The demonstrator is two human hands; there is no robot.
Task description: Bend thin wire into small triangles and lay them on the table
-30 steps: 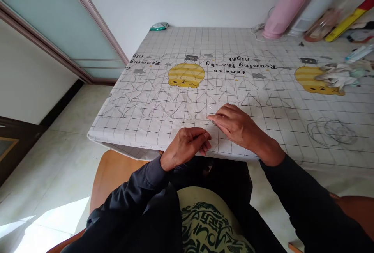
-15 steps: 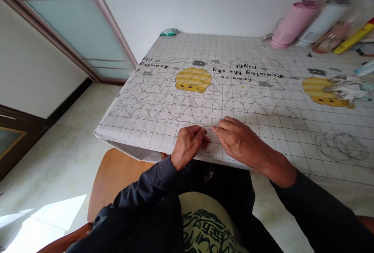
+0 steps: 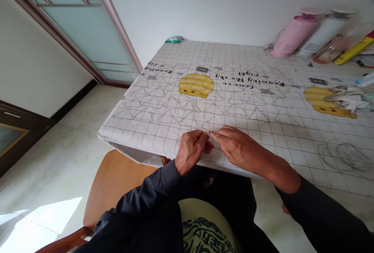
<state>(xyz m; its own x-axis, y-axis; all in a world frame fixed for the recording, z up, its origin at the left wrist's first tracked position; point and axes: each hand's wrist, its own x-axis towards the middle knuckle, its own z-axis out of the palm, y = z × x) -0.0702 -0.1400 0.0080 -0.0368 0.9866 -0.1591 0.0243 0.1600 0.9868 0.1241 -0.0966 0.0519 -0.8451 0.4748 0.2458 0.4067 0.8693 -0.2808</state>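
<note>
At the table's near edge, my left hand (image 3: 191,149) pinches a thin wire (image 3: 217,117) between thumb and forefinger, the other fingers curled in. My right hand (image 3: 241,147) meets it from the right, its fingertips closed on the same wire close to the left thumb. A short bright stretch of the wire shows beyond the fingers; most of it is hidden or too fine to follow. Past my hands, several wire pieces bent into triangles (image 3: 257,115) lie in rows on the checked tablecloth (image 3: 157,138).
A loose coil of wire (image 3: 343,156) lies at right, below a crumpled cloth (image 3: 346,99). A pink cylinder (image 3: 295,34), a white one (image 3: 320,34) and a bottle (image 3: 330,50) stand far right. A green packet (image 3: 174,39) sits at the back corner, a wooden chair (image 3: 117,183) below left.
The view has tilted slightly, so the table sits lower. My right fingertips have come closer to my left thumb, and the right forefinger looks straighter.
</note>
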